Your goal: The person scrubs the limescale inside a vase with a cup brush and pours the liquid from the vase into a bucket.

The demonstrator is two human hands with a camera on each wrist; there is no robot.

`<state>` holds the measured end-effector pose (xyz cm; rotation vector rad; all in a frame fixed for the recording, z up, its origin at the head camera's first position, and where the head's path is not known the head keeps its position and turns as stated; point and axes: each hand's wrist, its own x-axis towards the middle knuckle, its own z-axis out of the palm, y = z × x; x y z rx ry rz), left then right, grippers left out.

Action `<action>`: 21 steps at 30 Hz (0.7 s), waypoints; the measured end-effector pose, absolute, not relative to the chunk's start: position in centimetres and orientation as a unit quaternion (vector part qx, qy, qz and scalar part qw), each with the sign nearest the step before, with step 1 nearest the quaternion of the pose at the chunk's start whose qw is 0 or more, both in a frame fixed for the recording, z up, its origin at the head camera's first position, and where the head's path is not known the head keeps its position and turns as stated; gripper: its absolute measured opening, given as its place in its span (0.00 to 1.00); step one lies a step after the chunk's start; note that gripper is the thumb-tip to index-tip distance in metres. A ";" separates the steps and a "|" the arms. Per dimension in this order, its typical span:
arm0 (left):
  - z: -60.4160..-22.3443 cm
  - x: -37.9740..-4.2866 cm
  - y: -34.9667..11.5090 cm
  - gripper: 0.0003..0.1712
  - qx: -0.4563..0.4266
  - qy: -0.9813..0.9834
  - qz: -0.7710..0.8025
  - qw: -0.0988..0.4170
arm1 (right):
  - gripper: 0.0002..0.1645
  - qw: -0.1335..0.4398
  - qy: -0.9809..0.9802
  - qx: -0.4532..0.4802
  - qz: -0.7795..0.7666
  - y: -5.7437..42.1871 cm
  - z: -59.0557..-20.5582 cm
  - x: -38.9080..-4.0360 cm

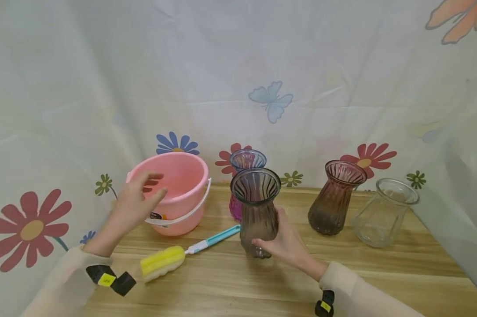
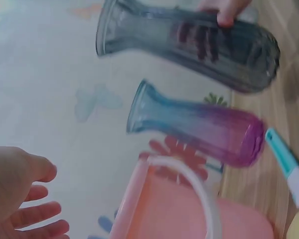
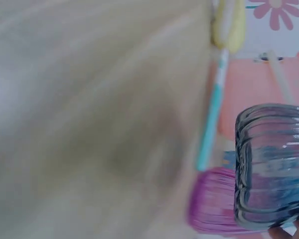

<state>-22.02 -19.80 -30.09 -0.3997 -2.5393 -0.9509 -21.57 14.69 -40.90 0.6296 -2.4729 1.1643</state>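
Observation:
My right hand (image 1: pixel 284 243) grips a dark grey, ribbed glass vase (image 1: pixel 258 226) by its lower body, the thumb across its front. The vase is upright, and in the right wrist view its base (image 3: pixel 244 169) appears raised off the table. Just behind it, partly hidden, stands a blue-to-purple glass vase (image 2: pixel 199 124). My left hand (image 1: pixel 133 200) hovers at the pink bucket (image 1: pixel 188 215), fingers spread, loosely bent and holding nothing. In front of the bucket lies a bottle brush (image 1: pixel 163 262) with a yellow sponge head and a teal-and-white handle, its end near the grey vase.
To the right, a reddish-brown glass vase (image 1: pixel 329 209) and a clear glass vase (image 1: pixel 377 226) stand side by side on the wooden table (image 1: pixel 238 290). A pale sheet (image 1: pixel 222 75) printed with flowers encloses the back and sides. The bucket's white handle (image 1: pixel 200 203) hangs down at its front.

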 end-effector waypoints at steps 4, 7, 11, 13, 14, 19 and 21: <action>-30.1 -22.8 -22.5 0.24 -0.082 -0.902 -0.361 0.223 | 0.60 0.213 -0.876 0.246 0.356 14.9 -37.3 -22.1; -30.1 -23.3 -24.3 0.26 -0.031 -0.904 -0.365 0.219 | 0.60 0.227 -0.888 0.251 0.311 14.9 -34.8 -22.3; -30.3 -24.0 -26.3 0.28 0.022 -0.907 -0.370 0.198 | 0.60 0.239 -0.900 0.249 0.266 14.8 -31.9 -22.5; -30.4 -24.3 -26.9 0.29 0.047 -0.910 -0.370 0.181 | 0.60 0.245 -0.899 0.255 0.258 14.6 -30.5 -22.7; -30.5 -24.4 -27.2 0.30 0.057 -0.912 -0.368 0.174 | 0.60 0.251 -0.899 0.256 0.251 14.6 -29.8 -22.8; -30.8 -24.9 -27.7 0.31 0.086 -0.915 -0.373 0.131 | 0.59 0.284 -0.898 0.271 0.201 14.0 -26.7 -23.8; -30.9 -25.1 -27.7 0.32 0.087 -0.911 -0.387 0.111 | 0.58 0.304 -0.897 0.274 0.167 13.7 -25.6 -24.3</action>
